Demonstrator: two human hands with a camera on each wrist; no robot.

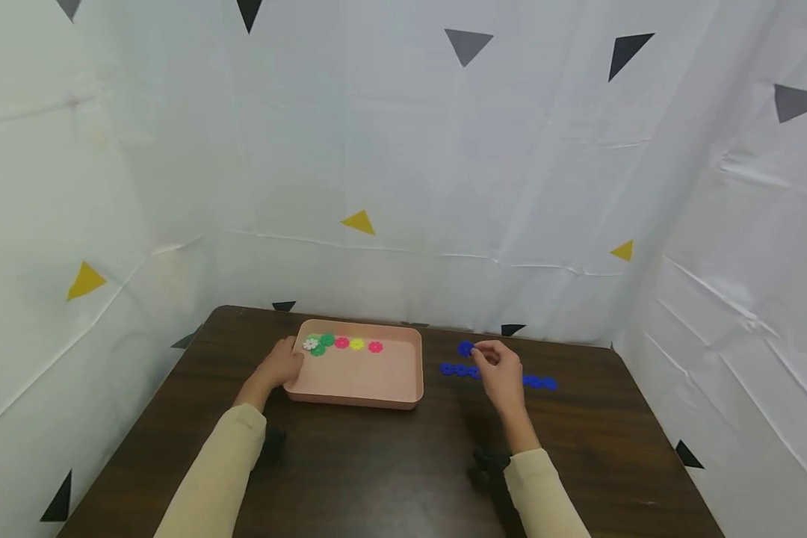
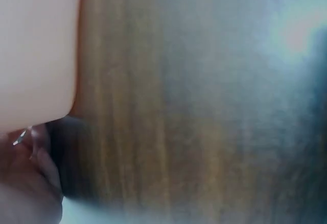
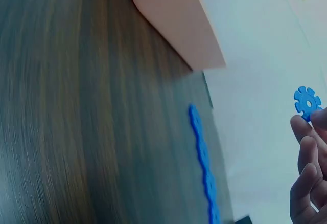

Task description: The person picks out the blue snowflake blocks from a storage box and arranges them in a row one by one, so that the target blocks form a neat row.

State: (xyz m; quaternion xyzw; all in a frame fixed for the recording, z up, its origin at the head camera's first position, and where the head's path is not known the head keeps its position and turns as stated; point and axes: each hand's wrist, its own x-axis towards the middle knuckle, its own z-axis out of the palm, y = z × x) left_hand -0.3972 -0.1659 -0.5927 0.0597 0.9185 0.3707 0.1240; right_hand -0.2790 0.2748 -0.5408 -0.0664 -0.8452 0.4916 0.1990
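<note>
My right hand (image 1: 502, 373) pinches a blue notched snowflake disc (image 1: 466, 349) between thumb and fingertips, raised above the table. In the right wrist view the held disc shows a hole in its middle and slots round its rim. Below that hand, a row of blue discs (image 1: 536, 382) lies on the table, partly hidden by the hand. My left hand (image 1: 282, 364) grips the left edge of a pink tray (image 1: 353, 377). Inside, along the far side, lie green discs (image 1: 319, 349), a white disc (image 1: 310, 344), a yellow disc (image 1: 357, 344) and pink discs (image 1: 375, 347).
The dark wooden table (image 1: 376, 463) meets a white curtain (image 1: 403, 149) with printed triangles at the back and sides. The tray's raised rim stands to the left of the blue row.
</note>
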